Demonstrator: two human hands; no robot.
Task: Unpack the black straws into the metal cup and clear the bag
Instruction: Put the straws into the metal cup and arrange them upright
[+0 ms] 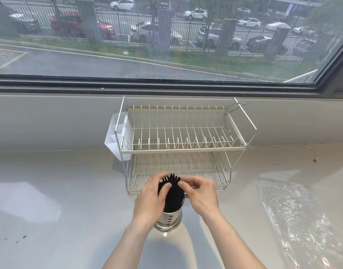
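Note:
A bundle of black straws stands upright in the perforated metal cup on the pale counter, just in front of the dish rack. My left hand wraps the left side of the bundle, fingers curled over the straws near their tops. My right hand is at the right side, its fingertips touching the straw tops. The clear plastic bag lies flat and crinkled on the counter to the right, away from both hands.
A two-tier white wire dish rack stands behind the cup, with a white plastic caddy on its left side. A thin white cable lies at the right. A window runs along the back.

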